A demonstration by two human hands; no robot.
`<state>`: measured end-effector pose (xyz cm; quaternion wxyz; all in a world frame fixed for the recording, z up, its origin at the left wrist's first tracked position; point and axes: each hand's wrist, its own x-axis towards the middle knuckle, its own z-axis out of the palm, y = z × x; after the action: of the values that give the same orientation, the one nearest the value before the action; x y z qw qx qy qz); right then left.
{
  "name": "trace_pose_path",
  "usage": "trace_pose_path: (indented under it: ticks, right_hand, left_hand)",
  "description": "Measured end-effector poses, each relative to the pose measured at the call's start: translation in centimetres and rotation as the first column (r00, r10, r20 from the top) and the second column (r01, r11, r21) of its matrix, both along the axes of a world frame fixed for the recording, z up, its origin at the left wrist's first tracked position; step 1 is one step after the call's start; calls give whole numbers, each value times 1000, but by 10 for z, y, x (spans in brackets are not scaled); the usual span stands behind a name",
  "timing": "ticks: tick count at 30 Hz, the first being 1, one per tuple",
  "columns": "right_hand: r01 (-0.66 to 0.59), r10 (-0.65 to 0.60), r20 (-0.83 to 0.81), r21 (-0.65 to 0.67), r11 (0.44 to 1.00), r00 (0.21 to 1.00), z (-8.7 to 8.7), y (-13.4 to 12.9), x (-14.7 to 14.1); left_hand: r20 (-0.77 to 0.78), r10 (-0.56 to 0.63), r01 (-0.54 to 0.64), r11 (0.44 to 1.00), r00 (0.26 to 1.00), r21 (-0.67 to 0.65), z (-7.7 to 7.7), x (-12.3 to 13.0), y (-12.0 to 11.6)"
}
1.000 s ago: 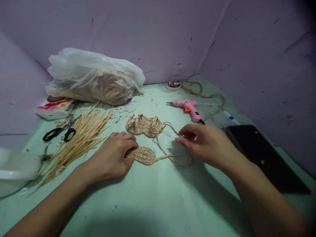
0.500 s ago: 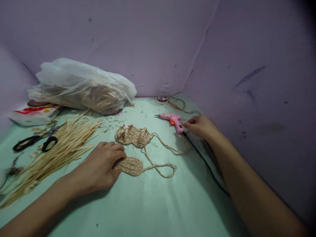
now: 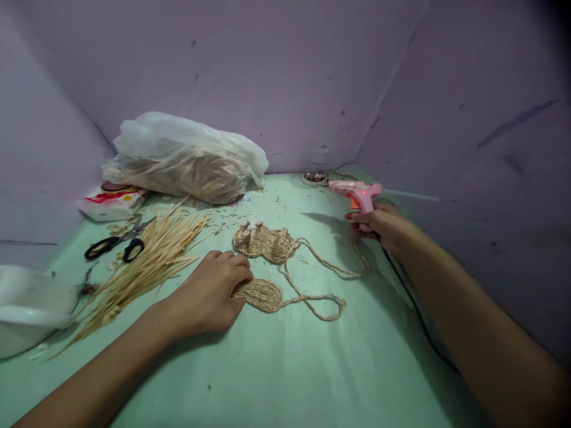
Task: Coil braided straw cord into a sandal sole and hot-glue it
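Note:
In the head view, my right hand [image 3: 379,226] grips the handle of a pink glue gun [image 3: 359,191], held above the table with its nozzle to the left. A pale glue stick [image 3: 413,195] sticks out of its back end. My left hand [image 3: 216,291] is closed on the left end of a flat coiled rope piece [image 3: 264,295] lying on the table; its fingertips are partly hidden. Just beyond lies a finished-looking braided rope sole [image 3: 267,242] with a strap and small white beads [image 3: 252,225]. Loose rope [image 3: 332,272] trails right from both pieces.
On the left lie dried straw strips [image 3: 151,267], black-handled scissors [image 3: 116,242], and a white container [image 3: 33,309]. Behind are a plastic bag [image 3: 187,160], a red-and-white box [image 3: 113,203] and a dish of beads [image 3: 314,177]. The gun's black cord [image 3: 419,309] runs under my right forearm.
My right hand has taken hold of the glue gun and lifted it off the table. The view has swung slightly left; my left hand stays on the coiled piece.

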<state>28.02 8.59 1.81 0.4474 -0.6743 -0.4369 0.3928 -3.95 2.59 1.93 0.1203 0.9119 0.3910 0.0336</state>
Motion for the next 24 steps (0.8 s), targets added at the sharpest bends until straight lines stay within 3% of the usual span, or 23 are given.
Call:
trace_pose_path:
  ticks: [3, 5, 6, 10, 16, 24]
  right_hand:
    - [-25, 28, -62, 36, 999, 998, 13, -39, -10]
    - [-157, 165, -131, 71, 985, 977, 15, -66, -19]
    - [-229, 240, -155, 86, 970, 958, 14, -79, -23]
    - [-328, 332, -81, 56, 943, 940, 2, -112, -32]
    - [-487, 491, 42, -86, 869, 870, -1, -123, -34]
    - [-567, 565, 196, -50, 822, 801, -6, -127, -30]
  left_hand:
    - [6, -6, 6, 1000, 1000, -6, 0, -1, 1]
    - [5, -17, 17, 1000, 1000, -6, 0, -1, 1]
    - [5, -24, 24, 1000, 1000, -6, 1, -1, 1]
    - [7, -38, 38, 999, 999, -5, 3, -2, 1]
    - [-2, -50, 50, 999, 999, -18, 3, -2, 2]
    - [-10, -60, 59, 998, 998, -31, 3, -2, 3]
